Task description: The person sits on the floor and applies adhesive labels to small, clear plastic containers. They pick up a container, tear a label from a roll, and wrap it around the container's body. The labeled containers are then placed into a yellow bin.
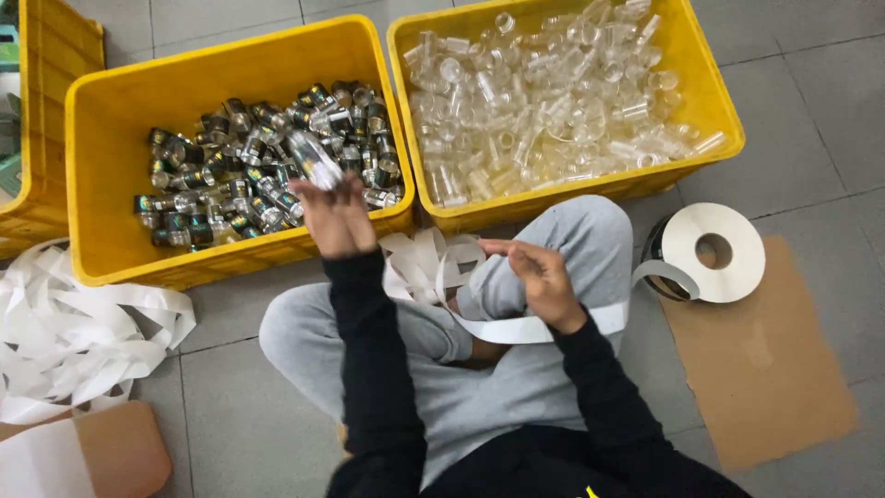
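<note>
Fingers of the left hand (336, 217) are closed on a small labelled bottle (313, 161), held blurred above the left yellow crate (101, 138), which is filled with dark labelled bottles (230, 175). A white backing strip (516, 327) is pinched by the right hand (539, 277) over a grey-trousered knee; it runs to a label roll (714, 254) lying on the floor by brown cardboard (765, 369). Clear unlabelled bottles (544, 92) are heaped in the right yellow crate (710, 83). Spent strip (74, 332) is piled at the left.
</note>
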